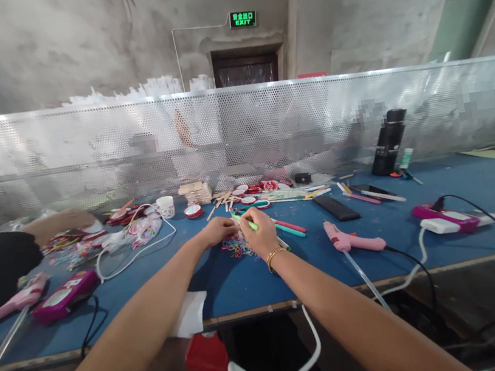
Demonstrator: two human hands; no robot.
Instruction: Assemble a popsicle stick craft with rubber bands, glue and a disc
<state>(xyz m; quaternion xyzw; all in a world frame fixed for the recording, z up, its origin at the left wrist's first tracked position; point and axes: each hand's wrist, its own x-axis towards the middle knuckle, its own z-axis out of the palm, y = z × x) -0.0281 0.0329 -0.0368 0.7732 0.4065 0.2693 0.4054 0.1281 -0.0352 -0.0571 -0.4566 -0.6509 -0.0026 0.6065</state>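
Observation:
My right hand (261, 234) grips a light green stick (246, 221) over the blue table (419, 229); a gold bracelet sits on that wrist. My left hand (219, 230) is closed at the stick's near end, fingertips meeting those of the right hand. Just below both hands lies a small tangle of coloured loops (237, 249). A pink stick and a teal stick (291, 228) lie to the right of my right hand. What my left fingers pinch is too small to tell.
A pink glue gun (351, 240) lies right of my hands, another (10, 303) at far left. Power strips (63, 295) (445, 218), cables, a black bottle (387, 142), wooden sticks, red-white discs (257, 189) crowd the back. Another person's arm (57, 224) rests at left. A perforated screen backs the table.

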